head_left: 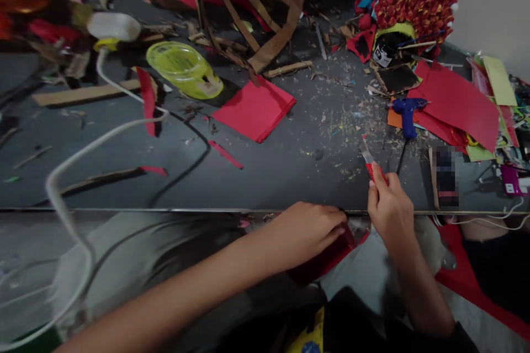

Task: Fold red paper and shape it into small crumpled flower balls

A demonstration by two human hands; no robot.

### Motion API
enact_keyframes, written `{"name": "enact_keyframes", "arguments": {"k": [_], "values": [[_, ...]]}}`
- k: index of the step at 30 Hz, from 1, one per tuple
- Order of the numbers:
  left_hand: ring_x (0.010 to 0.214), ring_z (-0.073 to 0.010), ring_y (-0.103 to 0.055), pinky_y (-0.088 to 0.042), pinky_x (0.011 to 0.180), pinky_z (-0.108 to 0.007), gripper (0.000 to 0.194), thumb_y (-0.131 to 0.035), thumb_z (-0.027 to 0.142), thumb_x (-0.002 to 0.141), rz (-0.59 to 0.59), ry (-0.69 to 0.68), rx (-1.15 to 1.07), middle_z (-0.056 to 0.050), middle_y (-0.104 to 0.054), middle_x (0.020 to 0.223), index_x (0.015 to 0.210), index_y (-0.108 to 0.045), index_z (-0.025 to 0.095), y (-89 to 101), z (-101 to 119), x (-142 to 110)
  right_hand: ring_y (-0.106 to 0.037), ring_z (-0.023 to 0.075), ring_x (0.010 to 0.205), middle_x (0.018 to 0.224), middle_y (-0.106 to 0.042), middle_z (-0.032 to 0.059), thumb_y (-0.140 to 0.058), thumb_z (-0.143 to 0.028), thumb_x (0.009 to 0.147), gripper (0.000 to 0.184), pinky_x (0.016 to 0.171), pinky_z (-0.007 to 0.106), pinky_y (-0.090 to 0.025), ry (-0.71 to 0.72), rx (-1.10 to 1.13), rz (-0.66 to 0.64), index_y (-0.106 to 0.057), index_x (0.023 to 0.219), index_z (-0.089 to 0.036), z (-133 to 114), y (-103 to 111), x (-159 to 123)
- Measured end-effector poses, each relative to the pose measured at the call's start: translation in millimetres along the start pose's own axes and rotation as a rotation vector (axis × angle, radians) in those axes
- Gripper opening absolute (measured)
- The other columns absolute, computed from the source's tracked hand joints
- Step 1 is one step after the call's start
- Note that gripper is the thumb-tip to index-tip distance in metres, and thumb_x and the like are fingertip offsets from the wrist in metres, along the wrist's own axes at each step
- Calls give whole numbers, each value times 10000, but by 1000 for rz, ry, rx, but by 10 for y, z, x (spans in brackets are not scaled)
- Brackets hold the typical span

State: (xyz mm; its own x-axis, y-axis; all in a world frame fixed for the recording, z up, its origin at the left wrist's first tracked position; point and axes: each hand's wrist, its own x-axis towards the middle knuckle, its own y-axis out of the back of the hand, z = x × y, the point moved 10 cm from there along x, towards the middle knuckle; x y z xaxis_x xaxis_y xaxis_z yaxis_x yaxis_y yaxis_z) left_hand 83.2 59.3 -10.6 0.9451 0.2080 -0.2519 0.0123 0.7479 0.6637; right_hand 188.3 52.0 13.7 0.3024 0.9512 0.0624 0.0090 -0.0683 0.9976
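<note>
In the head view my right hand grips a red-handled utility knife, its blade pointing up and away over the tabletop. My left hand is at the table's front edge, fingers curled over a dark red, sheet-like piece that hangs below the edge. The hand hides part of that piece, so its kind is unclear. Beyond my hands, a stack of red paper squares lies on the dark table. A blue glue gun rests beyond the knife, to its right.
Cardboard strips stand at the back, near a yellow-green plastic cup on its side. A white cable loops across the left. Red sheets, a blurred-out phone-like object and another person's arm are at right.
</note>
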Motion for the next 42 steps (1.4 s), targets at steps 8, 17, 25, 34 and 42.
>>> {"name": "enact_keyframes", "arguments": {"k": [8, 17, 25, 34, 42], "values": [[756, -206, -684, -496, 617, -274, 149, -500, 156, 898, 58, -29, 61, -46, -708, 891, 905, -649, 156, 32, 11, 21, -571, 152, 707, 934, -579, 72, -377, -223, 908, 422, 536, 252, -407, -83, -52, -54, -516, 1307, -225, 44, -41, 23], [808, -197, -684, -495, 646, -260, 175, -487, 173, 909, 104, -48, 49, -38, -713, 955, 969, -651, 187, 24, -18, 38, -570, 162, 727, 941, -579, 71, -356, -235, 913, 430, 552, 259, -401, -89, -21, -41, -503, 1317, -229, 125, -75, 31], [781, -199, -690, -510, 637, -263, 175, -494, 158, 898, 92, -44, 41, -48, -713, 921, 957, -659, 174, 46, 18, 17, -592, 158, 774, 941, -594, 58, -360, -257, 914, 425, 631, 258, -452, -53, 66, 19, -516, 1309, -230, 195, -66, -38], [718, -193, -686, -500, 601, -263, 174, -472, 147, 895, 104, -52, 40, -51, -703, 854, 867, -644, 155, 61, 35, 6, -575, 147, 740, 924, -587, 57, -375, -240, 905, 426, 595, 241, -445, -27, 18, 9, -527, 1303, -241, 116, -22, 28], [734, -202, -688, -519, 612, -277, 166, -492, 143, 894, 75, -39, 42, -54, -710, 874, 892, -658, 152, 33, 22, 11, -574, 151, 732, 896, -591, 63, -368, -236, 913, 424, 610, 257, -459, -13, 13, 4, -522, 1308, -207, 80, 46, 25]]}}
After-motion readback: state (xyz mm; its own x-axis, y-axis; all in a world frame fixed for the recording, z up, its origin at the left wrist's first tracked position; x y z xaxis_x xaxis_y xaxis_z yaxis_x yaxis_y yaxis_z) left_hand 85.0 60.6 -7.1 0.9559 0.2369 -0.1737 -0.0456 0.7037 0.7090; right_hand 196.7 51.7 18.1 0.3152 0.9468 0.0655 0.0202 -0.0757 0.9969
